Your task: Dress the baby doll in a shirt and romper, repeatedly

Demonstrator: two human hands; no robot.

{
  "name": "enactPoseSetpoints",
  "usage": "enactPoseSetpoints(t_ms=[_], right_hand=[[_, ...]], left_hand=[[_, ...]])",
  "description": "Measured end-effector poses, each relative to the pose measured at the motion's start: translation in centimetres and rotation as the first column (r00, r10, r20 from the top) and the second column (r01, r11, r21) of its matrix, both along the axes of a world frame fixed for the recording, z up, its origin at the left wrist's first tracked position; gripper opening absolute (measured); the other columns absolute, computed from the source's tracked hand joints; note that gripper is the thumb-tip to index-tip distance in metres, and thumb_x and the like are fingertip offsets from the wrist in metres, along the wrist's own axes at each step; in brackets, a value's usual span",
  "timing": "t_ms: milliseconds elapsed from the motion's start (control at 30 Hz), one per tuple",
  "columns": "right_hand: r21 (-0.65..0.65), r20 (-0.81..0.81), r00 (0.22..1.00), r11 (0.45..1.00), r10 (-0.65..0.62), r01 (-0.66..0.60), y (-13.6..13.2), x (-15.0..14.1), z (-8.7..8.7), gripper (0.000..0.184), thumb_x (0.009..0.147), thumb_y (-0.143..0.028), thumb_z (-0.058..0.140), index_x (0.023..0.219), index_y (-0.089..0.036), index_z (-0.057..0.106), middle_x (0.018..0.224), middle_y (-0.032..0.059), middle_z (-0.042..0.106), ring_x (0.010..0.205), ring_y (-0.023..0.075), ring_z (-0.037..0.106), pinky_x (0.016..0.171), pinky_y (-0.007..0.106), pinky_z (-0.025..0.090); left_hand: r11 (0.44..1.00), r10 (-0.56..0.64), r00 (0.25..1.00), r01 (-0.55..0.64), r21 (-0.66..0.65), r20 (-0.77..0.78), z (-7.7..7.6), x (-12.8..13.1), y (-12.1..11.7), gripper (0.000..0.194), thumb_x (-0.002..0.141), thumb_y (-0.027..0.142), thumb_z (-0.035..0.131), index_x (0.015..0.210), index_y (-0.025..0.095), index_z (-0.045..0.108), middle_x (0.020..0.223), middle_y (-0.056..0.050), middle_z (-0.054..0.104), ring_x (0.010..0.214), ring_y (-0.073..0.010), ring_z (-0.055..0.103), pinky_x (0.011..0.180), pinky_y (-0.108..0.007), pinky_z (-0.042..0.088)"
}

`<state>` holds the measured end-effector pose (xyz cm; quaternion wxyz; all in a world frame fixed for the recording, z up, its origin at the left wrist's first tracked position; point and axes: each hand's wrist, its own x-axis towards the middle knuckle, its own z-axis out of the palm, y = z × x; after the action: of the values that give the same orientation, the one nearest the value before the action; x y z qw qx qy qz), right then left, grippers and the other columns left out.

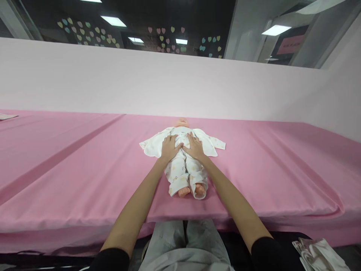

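Note:
A baby doll (182, 122) lies on its back on the pink cloth, head toward the wall and feet toward me. Patterned white trousers (177, 171) cover its legs, with both feet showing at the cuffs. A white long-sleeved top (154, 146) is spread out to both sides of its body. My left hand (170, 148) rests with fingers apart on the left side of the doll's waist. On the other side of the waist lies my right hand (194, 146), fingers also apart. The two thumbs come close together at the middle, over the trousers' upper part.
Pink cloth (93, 180) with long creases covers the table up to a white wall (141, 82). Folded white cloths (321, 254) sit below the table edge at lower right. A pale flat item (7, 116) lies at the far left. Heart stickers dot the window above.

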<state>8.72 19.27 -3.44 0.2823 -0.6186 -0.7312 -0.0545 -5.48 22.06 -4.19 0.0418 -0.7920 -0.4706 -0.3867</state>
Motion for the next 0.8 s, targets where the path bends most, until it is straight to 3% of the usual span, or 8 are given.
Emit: enactPoseSetpoints(t_ms=[167,300,367,467,567,667,733,800], right_hand=[[0.023,0.036,0.999,0.999,-0.032,0.031,-0.4,1.5,0.1,0.07,0.083,-0.05,0.046,0.138,-0.011,0.03,0.13,0.0151,0.047,0.11,0.0303,0.043,0.092,0.042,0.034],[0.025,0.003,1.0,1.0,-0.013,0.013,-0.9,1.4,-0.2,0.065,0.084,-0.045,0.048,0.135,-0.008,0.031,0.125,0.0159,0.049,0.109,0.0258,0.046,0.09,0.034,0.037],[-0.011,-0.011,1.0,1.0,-0.009,0.009,-1.2,1.2,-0.1,0.056,0.085,-0.043,0.047,0.131,-0.012,0.036,0.122,0.0125,0.052,0.105,0.0234,0.05,0.084,0.031,0.04],[-0.048,0.052,0.999,0.999,-0.012,0.014,-1.9,0.8,0.3,0.035,0.088,-0.039,0.044,0.116,-0.018,0.049,0.106,0.0074,0.06,0.093,0.0215,0.054,0.076,0.03,0.041],[0.005,0.226,0.974,1.0,0.016,-0.017,-3.3,0.7,0.7,0.024,0.088,-0.034,0.044,0.098,-0.017,0.057,0.098,0.0088,0.062,0.096,0.0241,0.051,0.081,0.034,0.039],[0.064,0.375,0.92,0.987,0.11,-0.144,-4.8,0.9,0.9,0.025,0.085,-0.034,0.048,0.093,-0.013,0.058,0.099,0.0115,0.061,0.104,0.027,0.046,0.093,0.04,0.032],[0.038,0.395,0.906,0.982,0.154,-0.184,-5.6,1.0,0.9,0.027,0.085,-0.034,0.047,0.095,-0.012,0.057,0.098,0.0122,0.06,0.101,0.0257,0.047,0.093,0.038,0.033],[-0.011,0.37,0.92,0.991,0.131,-0.136,-6.2,0.9,0.7,0.025,0.086,-0.032,0.044,0.096,-0.013,0.057,0.095,0.0125,0.061,0.094,0.0244,0.051,0.084,0.034,0.038]], left_hand=[[1.0,-0.002,0.977,0.003,0.005,-0.214,0.8,-0.2,-1.8,0.028,0.09,0.028,0.037,0.112,0.018,0.052,0.098,-0.009,0.059,0.094,-0.024,0.054,0.085,-0.037,0.039],[0.995,0.093,0.984,-0.089,0.034,-0.154,0.5,-0.2,-2.1,0.042,0.087,0.034,0.043,0.124,0.014,0.044,0.114,-0.014,0.052,0.099,-0.0256,0.053,0.081,-0.035,0.041],[0.993,0.118,0.981,-0.114,0.033,-0.152,0.3,-0.3,-1.8,0.051,0.084,0.037,0.047,0.128,0.012,0.04,0.121,-0.015,0.05,0.104,-0.0276,0.05,0.083,-0.035,0.041],[0.994,0.104,0.972,-0.105,0.006,-0.209,0.4,-0.7,-1.7,0.047,0.085,0.037,0.046,0.126,0.015,0.042,0.121,-0.012,0.052,0.102,-0.0264,0.052,0.082,-0.034,0.042],[0.993,0.116,0.948,-0.116,0.018,-0.296,0.8,-1.0,-2.7,0.034,0.086,0.035,0.044,0.112,0.015,0.052,0.106,-0.011,0.058,0.091,-0.0245,0.056,0.077,-0.034,0.043],[0.994,0.099,0.879,-0.064,0.091,-0.467,1.2,-1.4,-4.5,0.022,0.086,0.03,0.045,0.092,0.014,0.058,0.087,-0.012,0.061,0.09,-0.0281,0.055,0.078,-0.039,0.041],[0.996,0.041,0.83,0.012,0.091,-0.556,1.4,-1.6,-5.7,0.018,0.085,0.026,0.046,0.085,0.014,0.059,0.083,-0.014,0.062,0.091,-0.0293,0.054,0.08,-0.04,0.04],[0.999,-0.006,0.823,0.026,0.028,-0.568,1.5,-1.8,-6.8,0.021,0.086,0.025,0.044,0.082,0.013,0.061,0.082,-0.014,0.063,0.088,-0.0287,0.056,0.079,-0.039,0.04]])
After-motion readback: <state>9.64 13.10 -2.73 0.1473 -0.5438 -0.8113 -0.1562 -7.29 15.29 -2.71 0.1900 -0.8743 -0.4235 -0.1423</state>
